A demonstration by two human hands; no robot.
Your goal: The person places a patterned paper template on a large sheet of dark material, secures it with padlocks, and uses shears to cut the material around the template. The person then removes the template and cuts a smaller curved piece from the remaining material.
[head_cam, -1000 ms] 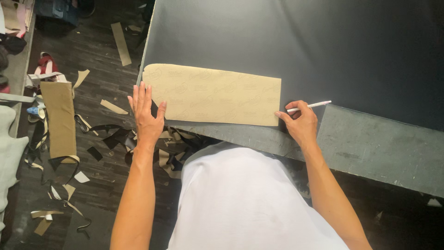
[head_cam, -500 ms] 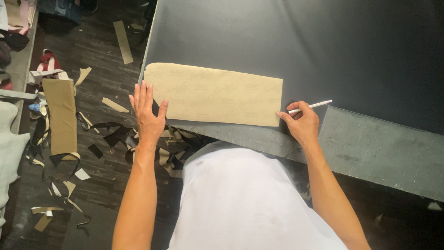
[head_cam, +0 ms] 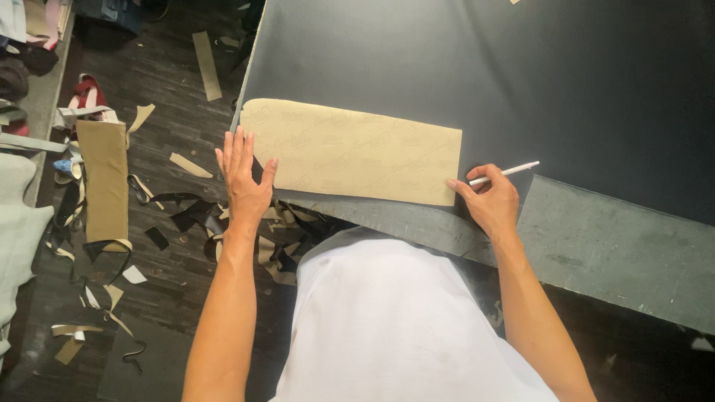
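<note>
A long tan sheet (head_cam: pixel 357 152) with a faint printed pattern lies flat on a dark sheet (head_cam: pixel 477 67) that covers the table. My left hand (head_cam: pixel 244 181) lies flat with spread fingers on the tan sheet's left near corner, at the table's left edge. My right hand (head_cam: pixel 488 201) holds a thin white pen (head_cam: pixel 506 173), and its fingertips touch the tan sheet's right near corner.
A grey felt-like strip (head_cam: pixel 611 246) runs along the table's near edge. Many scraps of tan, black and white material (head_cam: pixel 194 216) litter the dark wooden floor on the left, including a long olive-tan piece (head_cam: pixel 106 181) and a narrow strip (head_cam: pixel 207 65).
Both hands stay at the tan sheet's near corners. The view has shifted very slightly; nothing else moved.
</note>
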